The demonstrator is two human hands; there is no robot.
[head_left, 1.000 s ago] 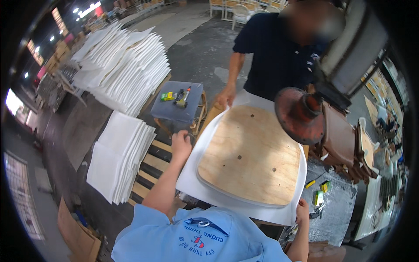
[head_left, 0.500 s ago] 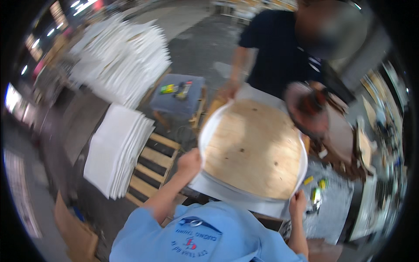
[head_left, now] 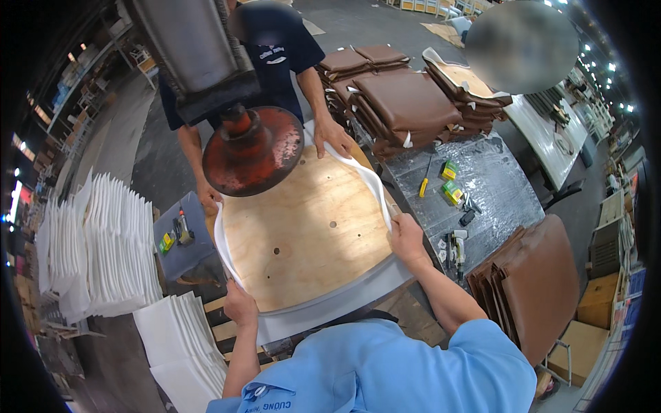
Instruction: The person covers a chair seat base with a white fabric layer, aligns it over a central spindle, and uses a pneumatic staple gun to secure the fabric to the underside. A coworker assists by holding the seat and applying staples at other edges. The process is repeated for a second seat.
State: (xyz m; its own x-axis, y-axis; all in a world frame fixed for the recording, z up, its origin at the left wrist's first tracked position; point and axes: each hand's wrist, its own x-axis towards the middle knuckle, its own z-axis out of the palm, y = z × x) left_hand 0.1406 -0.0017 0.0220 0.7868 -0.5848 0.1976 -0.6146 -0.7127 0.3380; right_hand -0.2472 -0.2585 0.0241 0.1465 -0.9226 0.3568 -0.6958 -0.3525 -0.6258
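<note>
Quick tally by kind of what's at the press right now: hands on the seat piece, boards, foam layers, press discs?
Hands at the foam edge: 4 (my left hand, right hand, co-worker's hands)
Plywood seat board: 1
White foam sheet under it: 1
Red press disc: 1
Total: 7

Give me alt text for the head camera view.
Left hand and right hand grip a plywood seat board lying on white foam, while a co-worker's hands hold its far edge beneath a red press disc.
</note>
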